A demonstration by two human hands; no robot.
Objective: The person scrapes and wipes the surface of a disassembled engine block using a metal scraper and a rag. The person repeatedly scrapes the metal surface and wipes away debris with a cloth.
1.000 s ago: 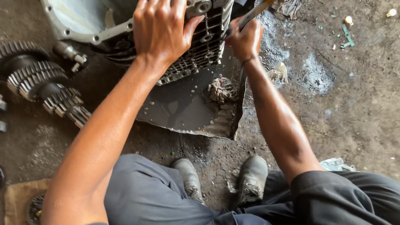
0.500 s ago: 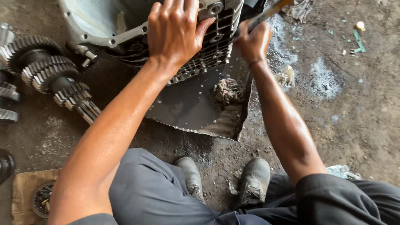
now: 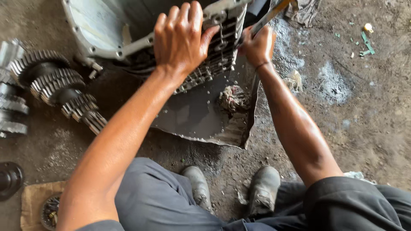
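On the dirty floor (image 3: 364, 128), toothed gear shafts (image 3: 55, 85) lie at the left. Next, the left hand (image 3: 182, 38) grips the rim of the big metal gearbox case (image 3: 107, 30). The right hand (image 3: 258, 45) is closed around a thin metal tool (image 3: 274, 13) beside the case.

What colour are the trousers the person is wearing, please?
The trousers are plain dark grey, in the head view.

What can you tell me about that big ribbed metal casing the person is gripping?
The metal casing is a pale grey cast housing, greasy, with a bolt-holed flange around a smooth hollow interior and dark ribs outside. It lies tilted over a dented, oily metal tray on the dirt floor. The left hand grips its rim; the right hand holds a tool at its edge.
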